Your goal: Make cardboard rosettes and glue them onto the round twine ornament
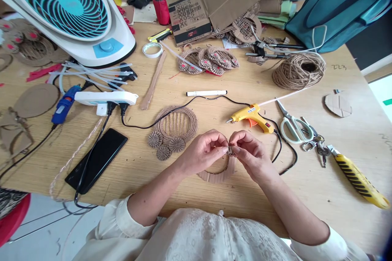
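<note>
In the head view, we count two hands at work over the surface (306,183), just nearer to us than our landmark, the yellow glue gun (249,115). Our left hand (206,149) and right hand (252,157) pinch one small cardboard piece (230,151) between their fingers, in front of the glue gun and slightly to its left. Below them lies one cardboard ring (218,176), partly covered by our hands.

Left of the glue gun we have one twine-wound disc (192,121) with three pleated rosettes (163,151) at its lower left edge. Beyond the gun lies one white marker (206,93); to its right, one pair of scissors (296,130); farther back on that side, one twine ball (294,75).

As for containers, one printed carton (190,20) stands well behind the gun, and one teal bag (333,8) behind it to the right. We cannot tell what either holds.
</note>
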A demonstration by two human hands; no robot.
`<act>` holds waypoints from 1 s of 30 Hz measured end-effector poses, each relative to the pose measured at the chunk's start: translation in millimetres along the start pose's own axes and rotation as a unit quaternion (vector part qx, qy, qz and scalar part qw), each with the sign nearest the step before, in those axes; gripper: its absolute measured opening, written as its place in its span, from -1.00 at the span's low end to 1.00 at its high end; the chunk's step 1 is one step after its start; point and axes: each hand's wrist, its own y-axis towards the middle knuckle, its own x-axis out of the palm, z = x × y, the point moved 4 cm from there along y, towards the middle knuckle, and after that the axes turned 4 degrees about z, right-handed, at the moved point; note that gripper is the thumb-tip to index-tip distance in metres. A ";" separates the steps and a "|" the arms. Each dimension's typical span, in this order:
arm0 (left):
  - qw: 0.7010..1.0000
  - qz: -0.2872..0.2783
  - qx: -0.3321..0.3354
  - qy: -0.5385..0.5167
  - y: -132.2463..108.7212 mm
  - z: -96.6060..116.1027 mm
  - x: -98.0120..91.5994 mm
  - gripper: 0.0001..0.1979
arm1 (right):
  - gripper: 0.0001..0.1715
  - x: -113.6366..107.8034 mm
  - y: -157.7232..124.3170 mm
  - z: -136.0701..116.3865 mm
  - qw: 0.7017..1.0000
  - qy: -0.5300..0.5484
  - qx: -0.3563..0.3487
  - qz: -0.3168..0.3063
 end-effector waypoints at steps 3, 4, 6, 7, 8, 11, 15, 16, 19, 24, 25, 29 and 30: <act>1.000 -0.002 0.010 0.013 0.1 1.4 -0.2 -0.89 | -0.85 -0.6 0.5 -0.4 1.000 -0.007 -0.005 0.002; 1.000 -0.003 0.011 0.015 0.2 1.7 -0.3 -0.89 | -0.84 -1.1 0.7 -0.5 1.000 -0.014 -0.007 0.004; 1.000 -0.003 0.010 0.013 0.2 1.9 -0.6 -0.88 | -0.83 -2.0 0.8 -0.5 1.000 -0.029 -0.009 0.009; 1.000 -0.004 0.006 0.009 0.1 1.8 -0.5 -0.88 | -0.82 -2.3 0.7 -0.4 0.999 -0.034 -0.010 0.010; 1.000 -0.007 0.000 0.004 0.0 1.4 -0.3 -0.88 | -0.82 -2.4 0.5 -0.4 0.999 -0.037 -0.010 0.010; 1.000 -0.017 -0.011 -0.004 -0.5 0.8 0.7 -0.88 | -0.82 -1.6 0.1 -1.2 0.999 -0.042 -0.014 0.008; 0.999 -0.010 0.014 0.031 -1.1 3.6 0.4 -0.91 | -0.81 1.6 0.8 -3.9 0.999 -0.044 -0.015 -0.003; 0.999 -0.009 0.022 0.042 -1.2 4.5 0.3 -0.91 | -0.81 2.5 1.0 -4.7 0.999 -0.044 -0.016 -0.006; 0.997 -0.007 0.038 0.071 -1.2 6.5 0.2 -0.90 | -0.81 5.3 1.5 -6.6 0.999 -0.044 -0.016 -0.009; 0.994 -0.007 0.061 0.089 -1.5 9.1 0.4 -0.88 | -0.78 8.5 1.0 -9.6 0.999 -0.045 -0.023 0.013; 0.994 -0.007 0.065 0.092 -1.6 9.5 0.3 -0.88 | -0.77 8.8 0.7 -10.1 0.999 -0.045 -0.025 0.015; 0.991 -0.001 0.082 0.103 -1.6 10.0 -0.5 -0.89 | -0.80 8.7 -0.1 -9.9 0.998 -0.045 -0.033 0.008; 0.991 0.000 0.087 0.105 -1.5 9.7 -0.8 -0.89 | -0.81 8.0 -0.2 -9.3 0.998 -0.048 -0.037 0.007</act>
